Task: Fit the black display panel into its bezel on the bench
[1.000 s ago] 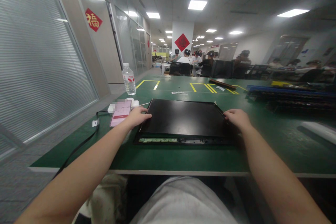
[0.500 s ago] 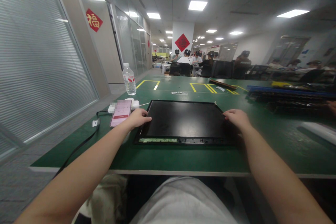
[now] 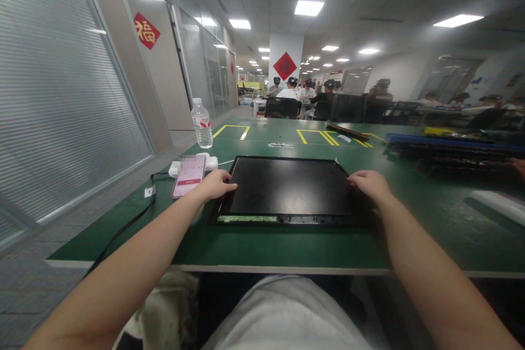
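A black flat display panel [image 3: 291, 183] lies on the green table [image 3: 270, 251] in front of me, screen side up. Along its near edge runs a strip with a green circuit board [image 3: 247, 219] at the left. My left hand [image 3: 217, 184] grips the panel's left edge, thumb on top and fingers at the outer side. On the opposite side, my right hand [image 3: 369, 183] pinches the right edge between thumb and fingers. The undersides of both grips are hidden.
Left of the panel lie a phone [image 3: 189, 176] and white chargers [image 3: 211, 163] with a cable. A water bottle [image 3: 202, 124] stands behind them. Dark and blue strips [image 3: 451, 145] are stacked at the right, near another person's hand [image 3: 519, 167]. A white bar [image 3: 500, 206] lies at the right.
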{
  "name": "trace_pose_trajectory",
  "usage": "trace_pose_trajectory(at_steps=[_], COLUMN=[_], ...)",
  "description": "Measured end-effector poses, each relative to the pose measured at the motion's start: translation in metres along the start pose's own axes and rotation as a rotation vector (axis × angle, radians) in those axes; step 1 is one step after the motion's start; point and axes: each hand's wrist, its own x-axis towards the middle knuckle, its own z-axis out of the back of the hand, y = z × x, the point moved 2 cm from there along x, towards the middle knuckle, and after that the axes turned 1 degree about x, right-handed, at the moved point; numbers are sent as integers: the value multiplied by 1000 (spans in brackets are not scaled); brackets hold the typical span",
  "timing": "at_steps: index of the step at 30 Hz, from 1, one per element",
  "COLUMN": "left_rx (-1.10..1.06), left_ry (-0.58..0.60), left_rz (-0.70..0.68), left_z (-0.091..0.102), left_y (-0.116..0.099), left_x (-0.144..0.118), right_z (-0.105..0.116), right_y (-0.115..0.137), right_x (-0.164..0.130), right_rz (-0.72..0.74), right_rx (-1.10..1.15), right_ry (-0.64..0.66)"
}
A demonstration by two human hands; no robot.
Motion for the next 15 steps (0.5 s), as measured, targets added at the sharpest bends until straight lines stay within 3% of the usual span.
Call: trace_pose_trajectory(at_steps=[15], left_rx=[95], left_ry=[28], left_rz=[-58], left_z=[3], left_y=[-4], left_x=[-1], right_z=[-2], right_y=[-3], right_x=[1], right_rz=[42], right_rx=[-27], right_ry=[-42])
